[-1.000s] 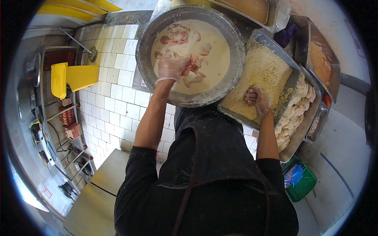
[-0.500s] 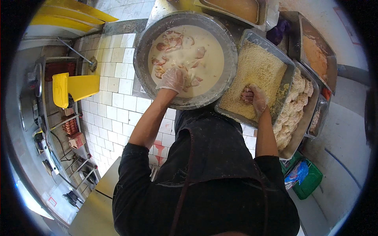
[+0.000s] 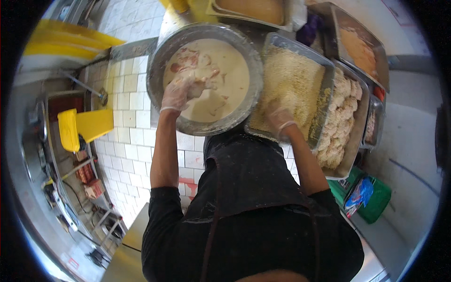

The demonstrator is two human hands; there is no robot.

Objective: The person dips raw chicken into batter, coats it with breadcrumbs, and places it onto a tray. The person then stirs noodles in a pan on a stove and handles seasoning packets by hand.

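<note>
1. No words or numbers could be read.
2. A small red-and-white label (image 3: 73,263) stood on the pale surface (image 3: 84,271) at the lower left, its print too small and blurred to tell.

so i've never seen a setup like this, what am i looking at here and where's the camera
There's no machine: these are a person's own gloved hands. Every picture comes from one wide fisheye camera worn on the head, looking down, so straight edges bend. The left hand holds raw meat over a large bowl of pale batter. The right hand reaches into a tray of crumbs; its fingers are hard to see. Farther right, another tray holds crumb-coated pieces.
</note>
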